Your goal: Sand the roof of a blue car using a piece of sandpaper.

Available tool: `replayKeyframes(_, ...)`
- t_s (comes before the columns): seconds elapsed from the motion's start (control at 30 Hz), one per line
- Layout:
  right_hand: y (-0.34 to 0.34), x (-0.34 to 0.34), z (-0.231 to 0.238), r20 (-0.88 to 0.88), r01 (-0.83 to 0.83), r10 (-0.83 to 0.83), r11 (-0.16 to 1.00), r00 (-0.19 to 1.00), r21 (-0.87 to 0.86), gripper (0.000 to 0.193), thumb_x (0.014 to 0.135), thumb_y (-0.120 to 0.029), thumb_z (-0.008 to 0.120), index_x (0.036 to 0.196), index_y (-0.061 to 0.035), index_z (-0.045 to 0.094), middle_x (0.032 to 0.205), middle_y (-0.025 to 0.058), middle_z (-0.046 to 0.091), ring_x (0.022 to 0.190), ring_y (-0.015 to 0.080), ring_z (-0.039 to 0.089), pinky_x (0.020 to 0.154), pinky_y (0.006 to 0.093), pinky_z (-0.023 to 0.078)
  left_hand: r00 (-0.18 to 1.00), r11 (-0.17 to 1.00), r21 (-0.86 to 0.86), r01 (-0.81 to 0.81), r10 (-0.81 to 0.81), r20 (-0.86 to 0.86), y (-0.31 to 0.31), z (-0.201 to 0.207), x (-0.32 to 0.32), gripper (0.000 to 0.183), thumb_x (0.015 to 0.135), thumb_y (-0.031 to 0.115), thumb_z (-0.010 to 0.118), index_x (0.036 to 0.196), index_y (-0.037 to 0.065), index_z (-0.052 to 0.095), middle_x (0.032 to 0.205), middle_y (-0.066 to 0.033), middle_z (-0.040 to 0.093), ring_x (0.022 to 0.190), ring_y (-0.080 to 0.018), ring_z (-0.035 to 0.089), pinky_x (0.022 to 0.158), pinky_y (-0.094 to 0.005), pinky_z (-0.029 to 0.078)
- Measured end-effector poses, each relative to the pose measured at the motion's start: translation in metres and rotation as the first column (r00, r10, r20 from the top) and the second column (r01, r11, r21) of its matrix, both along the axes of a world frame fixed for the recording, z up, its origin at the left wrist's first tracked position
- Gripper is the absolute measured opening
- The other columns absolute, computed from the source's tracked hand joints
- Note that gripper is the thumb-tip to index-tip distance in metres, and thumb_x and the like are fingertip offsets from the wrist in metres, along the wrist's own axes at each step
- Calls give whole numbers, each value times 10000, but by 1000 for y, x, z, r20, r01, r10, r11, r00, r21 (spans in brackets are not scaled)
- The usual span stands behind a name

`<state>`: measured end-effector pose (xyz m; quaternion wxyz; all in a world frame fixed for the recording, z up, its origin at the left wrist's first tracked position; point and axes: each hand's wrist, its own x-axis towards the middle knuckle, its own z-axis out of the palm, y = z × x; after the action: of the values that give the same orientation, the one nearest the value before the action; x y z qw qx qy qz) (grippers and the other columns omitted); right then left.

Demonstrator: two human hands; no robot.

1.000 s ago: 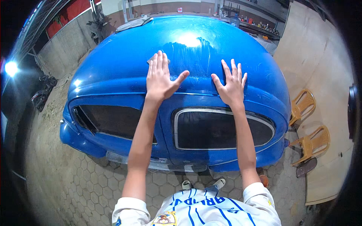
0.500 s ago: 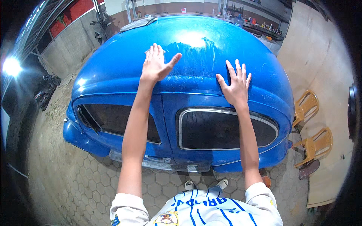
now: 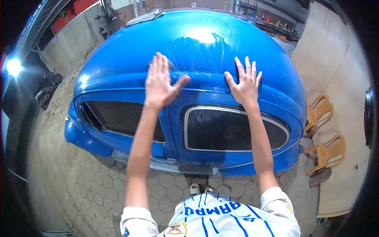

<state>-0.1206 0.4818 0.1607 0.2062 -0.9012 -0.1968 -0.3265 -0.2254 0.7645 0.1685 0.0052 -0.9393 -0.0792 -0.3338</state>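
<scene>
A rounded blue car (image 3: 260, 47) stands broadside in front of me, with wet-looking streaks on the middle of its roof. My left hand (image 3: 161, 81) lies flat on the roof's near side, fingers together and thumb spread. Dark edges of a thin sheet (image 3: 170, 63) peek out from under those fingers; most of it is hidden, so its exact kind cannot be told. To the right, my right hand (image 3: 244, 82) rests open on the roof above the rear side window (image 3: 221, 130), fingers spread and nothing in it.
A grey cloth-like thing (image 3: 145, 18) lies on the roof's far left. Two tan plastic chairs (image 3: 329, 152) stand at the right by a pale board (image 3: 339, 71). Behind the car, shelves (image 3: 276, 24) hold bottles. Hexagonal paving (image 3: 94, 177) lies underfoot; a bright lamp (image 3: 14, 67) shines at left.
My left hand has slid nearer to me along the roof, the thin sheet moving with it. The right hand stays at nearly the same spot on the roof. My view has shifted slightly.
</scene>
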Motion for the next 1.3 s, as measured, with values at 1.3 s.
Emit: replayKeyframes(1.3,160,-74,-14,62,239,-243,969,968,70,716,1006,-592,512,1594,-187,444,1687,216,307,1569,434,237,1274,587,145,876,895,-68,441,-445,-185,127,53,15,1265,880,918,373,1591,-123,261,1687,-296,233,1592,-369,219,1309,-408,161)
